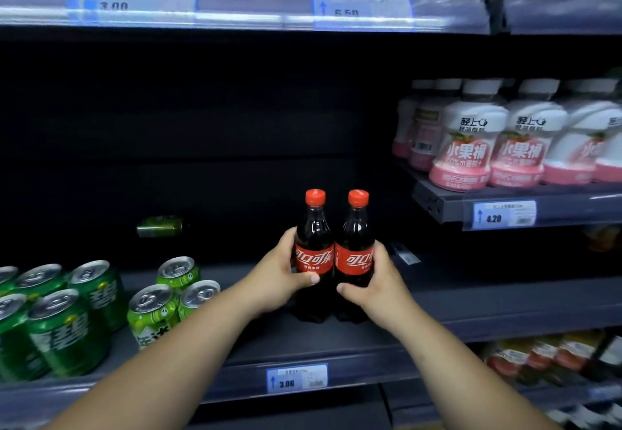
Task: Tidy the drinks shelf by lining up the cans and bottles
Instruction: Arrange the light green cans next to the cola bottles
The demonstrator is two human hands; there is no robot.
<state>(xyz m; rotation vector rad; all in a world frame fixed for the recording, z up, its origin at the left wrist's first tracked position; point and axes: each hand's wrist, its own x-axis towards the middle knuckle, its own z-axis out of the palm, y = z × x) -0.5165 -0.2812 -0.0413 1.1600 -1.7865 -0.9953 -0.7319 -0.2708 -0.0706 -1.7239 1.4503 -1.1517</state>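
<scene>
While two upright cola bottles (314, 248) touch on the shelf (471, 308), left grip (281, 273) and right grip (378, 283) each clasp the nearer one.

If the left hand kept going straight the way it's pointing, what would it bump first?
The left hand grips the left cola bottle, so that comes first; it stands right beside the right cola bottle. Behind looks free, depth unclear.

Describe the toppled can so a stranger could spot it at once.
Find the dark shelf with two red-capped cola bottles. Left of them, far back in shadow, lies a green can. Unlike the upright cans up front, it lies alone on its side.
</scene>
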